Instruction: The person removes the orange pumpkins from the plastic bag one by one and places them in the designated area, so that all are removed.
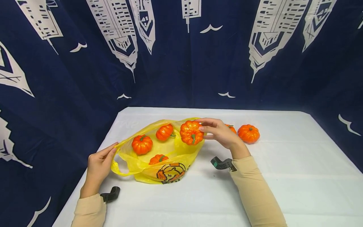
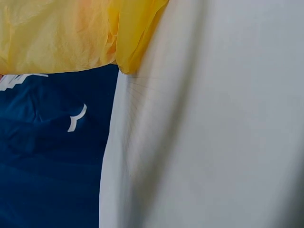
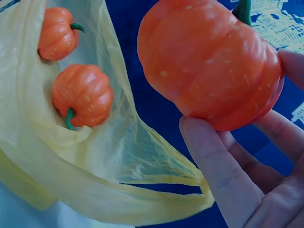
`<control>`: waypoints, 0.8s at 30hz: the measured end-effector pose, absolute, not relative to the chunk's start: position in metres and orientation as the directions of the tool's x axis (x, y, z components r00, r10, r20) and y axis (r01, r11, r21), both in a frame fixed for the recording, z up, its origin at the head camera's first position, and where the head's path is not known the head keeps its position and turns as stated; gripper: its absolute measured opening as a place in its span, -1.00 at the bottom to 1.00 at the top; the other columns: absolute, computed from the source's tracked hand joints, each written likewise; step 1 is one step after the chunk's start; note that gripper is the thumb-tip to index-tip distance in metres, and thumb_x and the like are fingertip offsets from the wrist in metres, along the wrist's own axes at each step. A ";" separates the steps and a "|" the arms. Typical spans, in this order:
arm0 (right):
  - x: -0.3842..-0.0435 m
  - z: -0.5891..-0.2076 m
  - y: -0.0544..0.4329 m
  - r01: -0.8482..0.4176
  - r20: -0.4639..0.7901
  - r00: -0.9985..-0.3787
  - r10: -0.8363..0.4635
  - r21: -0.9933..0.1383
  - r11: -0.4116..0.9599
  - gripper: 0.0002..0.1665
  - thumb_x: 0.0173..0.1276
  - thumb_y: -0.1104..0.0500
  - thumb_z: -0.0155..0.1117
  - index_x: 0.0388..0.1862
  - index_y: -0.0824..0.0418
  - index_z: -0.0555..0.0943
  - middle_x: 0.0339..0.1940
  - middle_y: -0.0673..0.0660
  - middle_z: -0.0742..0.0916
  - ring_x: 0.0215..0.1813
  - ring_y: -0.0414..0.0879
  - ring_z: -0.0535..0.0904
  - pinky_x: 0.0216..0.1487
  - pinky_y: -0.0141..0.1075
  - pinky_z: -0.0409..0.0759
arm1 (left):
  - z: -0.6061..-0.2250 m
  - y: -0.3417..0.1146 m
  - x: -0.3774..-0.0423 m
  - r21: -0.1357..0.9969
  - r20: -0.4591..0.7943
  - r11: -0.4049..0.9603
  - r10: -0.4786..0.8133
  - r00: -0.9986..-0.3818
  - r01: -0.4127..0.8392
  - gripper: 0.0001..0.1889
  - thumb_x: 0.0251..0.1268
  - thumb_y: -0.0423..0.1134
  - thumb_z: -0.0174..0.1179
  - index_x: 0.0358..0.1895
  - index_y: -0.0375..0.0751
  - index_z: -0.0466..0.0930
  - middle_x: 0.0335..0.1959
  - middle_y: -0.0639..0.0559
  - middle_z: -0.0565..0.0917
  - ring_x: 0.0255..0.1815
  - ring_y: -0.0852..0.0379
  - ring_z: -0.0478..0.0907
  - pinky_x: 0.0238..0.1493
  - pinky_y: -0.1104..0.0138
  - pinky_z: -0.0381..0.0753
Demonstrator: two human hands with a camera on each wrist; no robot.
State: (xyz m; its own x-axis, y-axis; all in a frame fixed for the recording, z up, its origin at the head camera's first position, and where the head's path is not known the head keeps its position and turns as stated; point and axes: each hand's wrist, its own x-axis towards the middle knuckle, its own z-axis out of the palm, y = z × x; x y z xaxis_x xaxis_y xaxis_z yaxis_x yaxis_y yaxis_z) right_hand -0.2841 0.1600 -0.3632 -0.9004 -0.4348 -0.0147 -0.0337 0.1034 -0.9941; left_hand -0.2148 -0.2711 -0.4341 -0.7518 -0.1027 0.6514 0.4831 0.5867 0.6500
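Observation:
My right hand holds a small orange pumpkin by its side, over the right end of a yellow plastic bag. In the right wrist view the thumb and fingers grip this pumpkin, its green stem at the top. My left hand pinches the bag's left handle between thumb and fingers. Through the wide mouth show three pumpkins: one at left, one at the back and one partly hidden by the front wall. The left wrist view shows the bag but not the hand.
Two more pumpkins lie right of the bag: one in full view, the other partly behind my right hand. A white cloth covers the table. A dark blue curtain with white prints hangs behind it.

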 end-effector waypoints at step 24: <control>-0.287 -0.364 0.216 -0.012 -0.003 -0.965 -0.263 -0.999 0.053 -0.56 0.56 0.12 0.09 0.37 0.13 0.42 0.04 0.01 0.61 -0.02 -0.16 0.67 0.03 -0.31 0.74 | -0.433 -0.270 -0.212 0.655 0.647 0.586 -0.111 -0.754 0.476 -0.75 0.24 -0.61 0.25 -0.02 -0.49 0.70 -0.08 -0.32 0.74 -0.07 0.73 0.54 -0.14 0.76 0.54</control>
